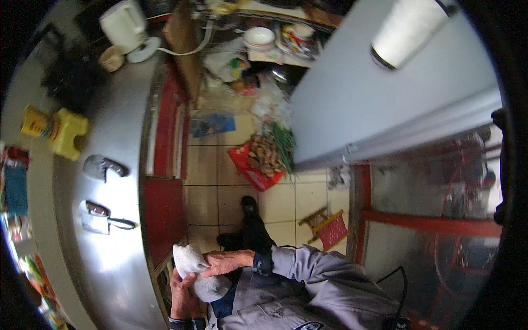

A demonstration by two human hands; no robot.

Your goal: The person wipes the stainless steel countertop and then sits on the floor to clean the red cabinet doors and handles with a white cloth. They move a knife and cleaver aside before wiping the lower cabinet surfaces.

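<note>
Close to my body, beside the counter's edge, both hands hold a light grey-white cloth (186,259) that looks like a folded towel. My left hand (184,295) grips its lower left side, thumb on top. From the right, my right hand (227,262) reaches across and pinches the middle of the cloth. On the steel counter (119,264) to the left lie a cleaver (95,223) with a dark handle beneath or beside it, and farther up another broad blade (95,167) with a brown handle. The undersides of my hands are hidden.
A yellow plastic stool (69,134) and an electric kettle (123,27) stand on the counter. Ginger-like roots (266,156) on a red bag (251,172) and green onions (283,142) lie on the tiled floor. A small folding stool (331,231) stands right, below a grey-white cabinet (371,95).
</note>
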